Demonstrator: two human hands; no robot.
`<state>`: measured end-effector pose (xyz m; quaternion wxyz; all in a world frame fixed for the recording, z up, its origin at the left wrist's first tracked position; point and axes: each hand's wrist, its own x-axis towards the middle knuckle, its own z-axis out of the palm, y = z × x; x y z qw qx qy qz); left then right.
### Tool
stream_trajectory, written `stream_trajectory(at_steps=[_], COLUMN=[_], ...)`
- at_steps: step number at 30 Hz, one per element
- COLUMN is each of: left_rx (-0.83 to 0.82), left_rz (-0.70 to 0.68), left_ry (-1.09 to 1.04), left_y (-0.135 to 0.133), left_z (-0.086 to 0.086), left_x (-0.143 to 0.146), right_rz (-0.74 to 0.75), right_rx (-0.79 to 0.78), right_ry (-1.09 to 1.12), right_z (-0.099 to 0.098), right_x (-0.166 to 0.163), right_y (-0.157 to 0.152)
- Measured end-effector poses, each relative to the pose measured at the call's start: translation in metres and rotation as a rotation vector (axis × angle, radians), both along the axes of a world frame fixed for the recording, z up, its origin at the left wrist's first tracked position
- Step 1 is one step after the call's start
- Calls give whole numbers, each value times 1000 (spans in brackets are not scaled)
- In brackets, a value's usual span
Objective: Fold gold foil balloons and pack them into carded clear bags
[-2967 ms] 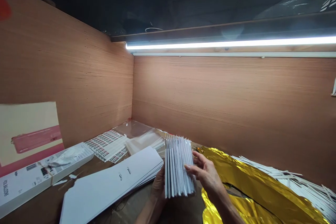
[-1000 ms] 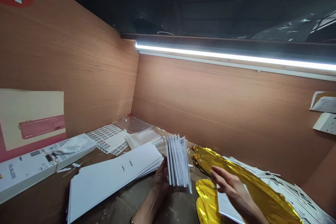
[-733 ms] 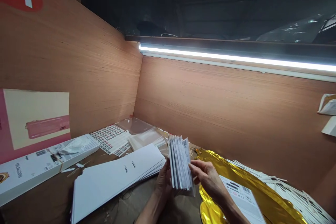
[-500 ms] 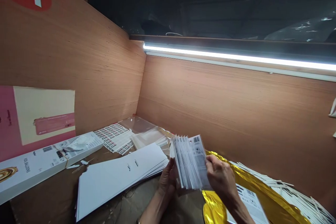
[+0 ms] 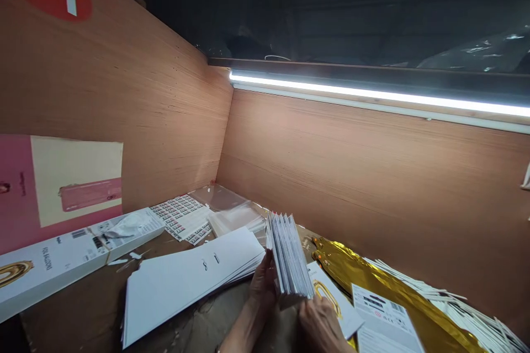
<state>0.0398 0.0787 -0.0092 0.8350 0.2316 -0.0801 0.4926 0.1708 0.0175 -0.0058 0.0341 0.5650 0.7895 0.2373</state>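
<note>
Here, curled hands, left gripping packets

Left hand holding white packets, right hand close by, gold foil

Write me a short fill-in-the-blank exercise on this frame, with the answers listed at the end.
1. The grip at the left side of the packets is the person's ____ one.
2. The box is printed with the words FOIL ____.
3. The foil is ____ in colour.
4. In the view, the gold-shape card is to the ____ of the barcode card.

Missing words: left; BALLOONS; gold; left.
</note>
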Motion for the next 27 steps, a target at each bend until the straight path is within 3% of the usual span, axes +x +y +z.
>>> stream_trajectory(at_steps=[2,4,7,9,15,18,20,24,27], left_rx=[-73,-106,-99,-101,-132,-164,-188,-296,-345], left_rz=[1,-15,-45,-42,-75,-44,-15,188,347], left_ry=[1,5,-28,-48,-38,-29,-1,136,243], left_y=[-2,-5,-8,-9,-10,-10,-10,-9,-10], left_z=[3,7,12,13,15,16,15,8,3], left_x=[0,0,2,3,2,1,2,8,13], right_rz=[-96,-195,-160,-87,98,92,20,-183,-129], right_rx=[-3,-40,-252,-340,-383,-421,-364,-176,-163], right_ry=[239,648,1258,1385,1464,1480,1348,968,957], right_z=[23,60,107,121,112,112,114,112,103], right_x=[8,13,6,-7,-29,-24,-20,-19,-18], right_y=[6,11,11,7,7,13,14,8,3])
